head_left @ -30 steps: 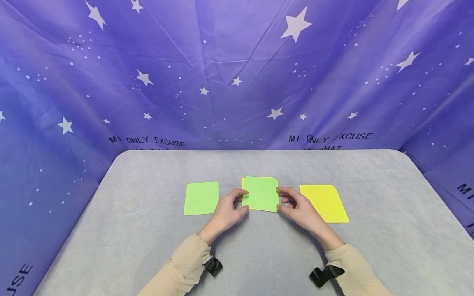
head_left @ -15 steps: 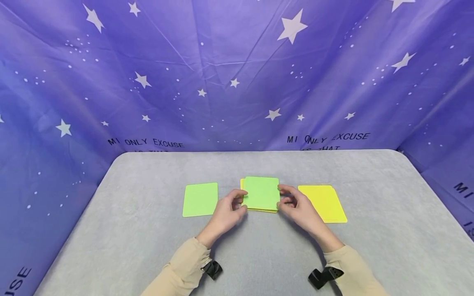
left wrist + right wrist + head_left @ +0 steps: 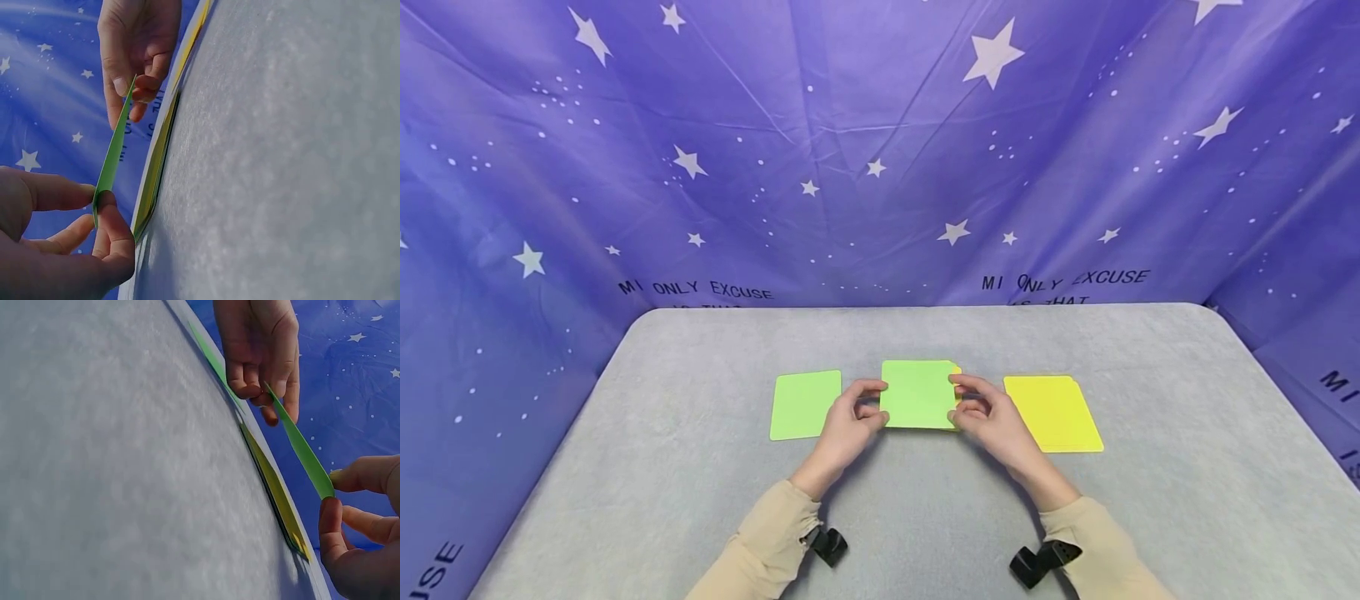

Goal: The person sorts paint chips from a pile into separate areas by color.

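A square green card [image 3: 917,395] is held in the air between both hands. My left hand [image 3: 844,429] pinches its left edge between thumb and fingers, and my right hand [image 3: 1000,423] pinches the right edge. In the left wrist view the held card [image 3: 114,155] appears nearly edge-on, apart from the table. Beneath it lies a stack of cards [image 3: 155,175] with yellow on top; the head view shows just a yellow sliver of that stack past the held card's right side. To the left another green card [image 3: 805,406] lies flat.
On the right, a small pile of yellow cards [image 3: 1054,414] lies slightly misaligned on the grey table [image 3: 925,517]. Behind the table's far edge hangs a purple curtain [image 3: 850,117] with white stars. Each wrist carries a black camera mount [image 3: 1045,562].
The green card has come up off the middle stack, and both hands have shifted it left. Yellow now peeks out at its right side instead of its left. The side cards stay put.
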The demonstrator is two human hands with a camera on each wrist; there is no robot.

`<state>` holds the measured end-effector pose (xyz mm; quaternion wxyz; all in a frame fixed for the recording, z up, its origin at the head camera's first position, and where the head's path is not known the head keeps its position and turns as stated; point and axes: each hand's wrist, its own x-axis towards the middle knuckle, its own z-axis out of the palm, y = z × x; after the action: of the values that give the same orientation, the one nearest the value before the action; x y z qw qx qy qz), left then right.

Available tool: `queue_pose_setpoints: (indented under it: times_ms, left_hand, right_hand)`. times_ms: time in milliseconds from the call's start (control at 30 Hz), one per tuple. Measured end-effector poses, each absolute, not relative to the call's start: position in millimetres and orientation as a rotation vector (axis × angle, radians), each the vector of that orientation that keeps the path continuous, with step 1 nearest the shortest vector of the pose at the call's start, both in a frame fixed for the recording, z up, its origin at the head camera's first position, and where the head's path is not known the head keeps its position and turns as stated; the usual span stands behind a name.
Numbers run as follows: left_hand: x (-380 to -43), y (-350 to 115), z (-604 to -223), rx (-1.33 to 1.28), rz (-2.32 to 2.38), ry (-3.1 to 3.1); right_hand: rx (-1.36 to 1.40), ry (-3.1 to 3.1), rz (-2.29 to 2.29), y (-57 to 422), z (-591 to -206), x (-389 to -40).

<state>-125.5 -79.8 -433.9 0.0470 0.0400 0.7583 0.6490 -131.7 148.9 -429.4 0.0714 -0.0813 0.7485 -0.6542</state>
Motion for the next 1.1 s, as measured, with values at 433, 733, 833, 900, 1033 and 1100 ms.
queue_pose_setpoints:
  times_ms: [433, 733, 833, 900, 1033, 1100]
  left_hand:
    - [-125.3, -95.7, -432.0, 0.047, 2.032, 2.255]
    - [-124.0, -116.8, -431.2, 0.032, 1.989, 2.303]
    - [-123.0, -123.8, -430.5, 0.006, 1.984, 2.309]
    - [-122.3, -128.8, -429.9, -0.005, 1.979, 2.317]
    - [-119.8, -138.9, -428.2, -0.037, 1.957, 2.341]
    - [-118.4, -144.1, -427.5, -0.048, 1.946, 2.352]
  right_hand:
    - [-0.212, 2.2, -1.961, 132.0, -429.7, -135.0]
    - [-0.245, 2.142, -1.971, 113.5, -430.4, -138.3]
    - [-0.272, 2.135, -1.983, 105.7, -431.3, -138.4]
    - [-0.287, 2.118, -1.995, 100.3, -431.9, -138.2]
    - [-0.324, 2.081, -2.002, 88.9, -432.0, -138.5]
    - [-0.352, 2.082, -1.991, 83.6, -432.7, -139.3]
